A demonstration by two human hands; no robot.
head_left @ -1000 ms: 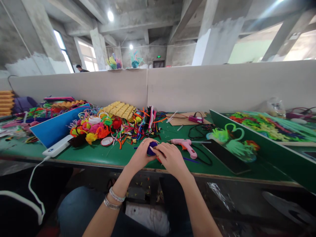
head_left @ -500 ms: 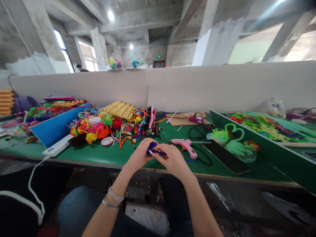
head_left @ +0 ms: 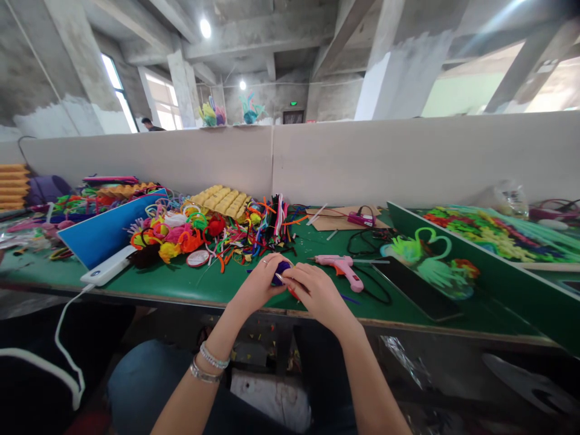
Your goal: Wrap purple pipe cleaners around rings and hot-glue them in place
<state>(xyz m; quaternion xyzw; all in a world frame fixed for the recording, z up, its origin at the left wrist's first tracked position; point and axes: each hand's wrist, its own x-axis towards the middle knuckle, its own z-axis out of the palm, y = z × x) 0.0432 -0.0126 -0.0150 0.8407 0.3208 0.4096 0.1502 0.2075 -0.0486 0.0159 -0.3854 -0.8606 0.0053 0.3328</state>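
A dark purple fuzzy pipe-cleaner piece sits between my two hands, just above the green table's front edge. My left hand is closed around its left side. From the right, my right hand presses its fingertips to the same piece. A small red bit shows under my right fingers; I cannot make out what it belongs to. Right of my hands lies a pink hot glue gun with a clear glue stick in its back. A thin purple strip rests on the table below it.
Pipe-cleaner pieces and a yellow egg-crate tray are heaped at left, beside a blue board and a white power bank. To the right are a black phone, green pipe-cleaner swans and a green board.
My right fingers have shifted on the purple piece, and the strip that stuck out toward my right hand is less visible. The glue gun stays in place.
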